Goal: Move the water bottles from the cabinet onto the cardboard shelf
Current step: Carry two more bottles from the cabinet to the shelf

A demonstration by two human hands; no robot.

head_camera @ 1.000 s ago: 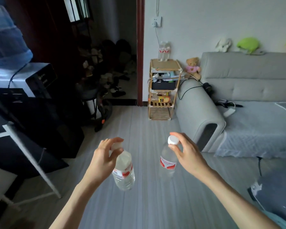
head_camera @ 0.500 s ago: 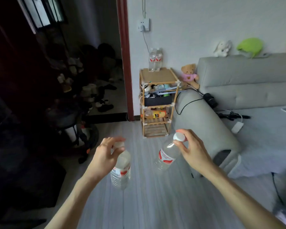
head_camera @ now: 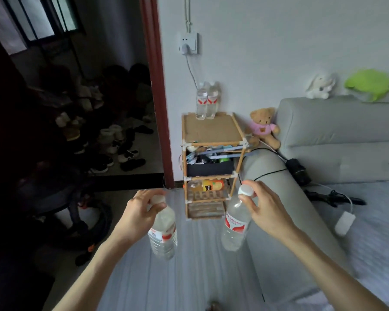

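Here, then, the scene in lines.
Step in hand: carrying; two bottles are on their way to the cardboard shelf (head_camera: 211, 129), which stands far ahead against the wall, left of the grey sofa (head_camera: 337, 140).
Left hand (head_camera: 142, 213): fingers pinched round the cap and neck of the left bottle (head_camera: 163, 232), which hangs below it over the floor.
Right hand (head_camera: 264, 207): fingers curled round the white cap of the right bottle (head_camera: 235, 227), which hangs tilted, near the sofa arm.
Already placed: two bottles (head_camera: 206, 101) stand upright, touching, at the far edge of the shelf top.
Free space: the near part of the shelf top is bare cardboard.
Next move, as I judge it: step closer, lift both bottles above the top, set them upright near the standing pair without knocking them, then release.
Risk: cap-only grips let the bottles swing; the light shelf may wobble.
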